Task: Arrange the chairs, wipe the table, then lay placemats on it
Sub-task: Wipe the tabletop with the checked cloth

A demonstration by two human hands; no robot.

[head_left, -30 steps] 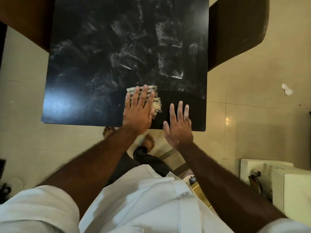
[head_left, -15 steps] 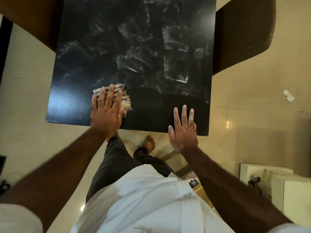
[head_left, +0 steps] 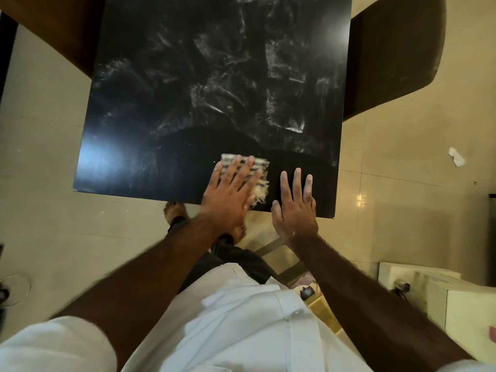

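Table [head_left: 161, 103]: black, white-smeared; beige floor [head_left: 402, 183].
Cloth [head_left: 261, 167]: striped, frayed, lower centre.
Our left hand [head_left: 230, 194]: flat on cloth.
Our right hand [head_left: 295, 210]: spread, on table.

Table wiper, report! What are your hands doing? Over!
Left hand flat on the checked cloth, pressing it to the table. Right hand flat by the near edge. White smears ahead.
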